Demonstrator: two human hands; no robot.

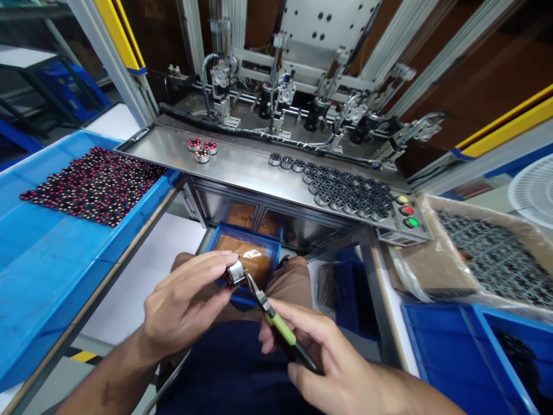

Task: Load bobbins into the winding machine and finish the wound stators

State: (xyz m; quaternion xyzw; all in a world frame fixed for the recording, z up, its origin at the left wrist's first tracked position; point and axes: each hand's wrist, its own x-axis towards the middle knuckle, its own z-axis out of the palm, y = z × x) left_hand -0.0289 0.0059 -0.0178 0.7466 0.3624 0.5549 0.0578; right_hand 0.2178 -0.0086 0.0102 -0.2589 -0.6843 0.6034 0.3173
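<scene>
Left hand [185, 302] got silver-rimmed round part [236, 273] pinched at fingertips, fingers above, thumb underneath, rim poking out toward pliers [283, 329]. Right hand [330, 351] wrapped round green-black handles, plier tips right by rim, can't tell if touching. Three reddish coil parts [202, 155] clustered on steel shelf [242, 167].

Left grip [184, 302] in pinch, right grip [326, 349] curled
</scene>
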